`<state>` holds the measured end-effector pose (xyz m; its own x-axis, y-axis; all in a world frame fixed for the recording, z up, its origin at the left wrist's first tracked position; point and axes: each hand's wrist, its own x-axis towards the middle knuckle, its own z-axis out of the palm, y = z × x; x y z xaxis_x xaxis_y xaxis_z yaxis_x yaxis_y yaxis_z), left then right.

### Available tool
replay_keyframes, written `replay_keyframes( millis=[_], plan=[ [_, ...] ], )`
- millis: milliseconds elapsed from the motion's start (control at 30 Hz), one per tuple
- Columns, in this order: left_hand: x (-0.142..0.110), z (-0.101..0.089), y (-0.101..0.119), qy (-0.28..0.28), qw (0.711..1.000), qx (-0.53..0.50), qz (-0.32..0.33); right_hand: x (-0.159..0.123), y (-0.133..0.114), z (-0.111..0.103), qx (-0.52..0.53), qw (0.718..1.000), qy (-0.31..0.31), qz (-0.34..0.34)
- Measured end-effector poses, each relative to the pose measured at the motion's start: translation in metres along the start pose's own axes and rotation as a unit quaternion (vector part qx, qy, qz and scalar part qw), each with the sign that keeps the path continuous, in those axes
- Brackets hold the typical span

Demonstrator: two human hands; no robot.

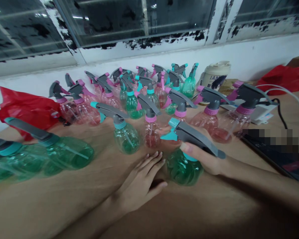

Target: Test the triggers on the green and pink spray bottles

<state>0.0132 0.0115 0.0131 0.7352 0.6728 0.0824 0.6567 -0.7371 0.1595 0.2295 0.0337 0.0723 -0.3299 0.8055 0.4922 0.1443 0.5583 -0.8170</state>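
My right hand (206, 154) is closed around the neck of a green spray bottle (184, 169), just under its grey and turquoise trigger head. The thumb lies across the near side of the collar; the other fingers are mostly hidden behind the bottle. Left of that bottle, my left hand (144, 179) rests palm down on the wooden table (89, 205), fingers stretched out and holding nothing. Beyond its fingertips stand a pink spray bottle (151, 134) and another green spray bottle (127, 137), both upright.
Several pink and green spray bottles crowd the back, and green ones (69, 151) stand at left. Red plastic bags (27, 109) lie at both sides. A paper cup (215, 76), a white box with cables (262, 113) and a dark phone-like device (269, 152) are at right.
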Motion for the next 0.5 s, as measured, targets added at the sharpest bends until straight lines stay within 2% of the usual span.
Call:
replay_keyframes(
  millis=[333,500],
  plan=[
    [0.0005,0.0005,0.0004,0.001,1.0,0.002,-0.004,0.0008,-0.0005,-0.0004,-0.014,1.0,-0.005,0.01],
    [-0.0006,0.0026,-0.0008,0.008,1.0,0.01,0.0,0.0015,0.0002,0.0007,-0.014,1.0,0.002,-0.014]
  ],
)
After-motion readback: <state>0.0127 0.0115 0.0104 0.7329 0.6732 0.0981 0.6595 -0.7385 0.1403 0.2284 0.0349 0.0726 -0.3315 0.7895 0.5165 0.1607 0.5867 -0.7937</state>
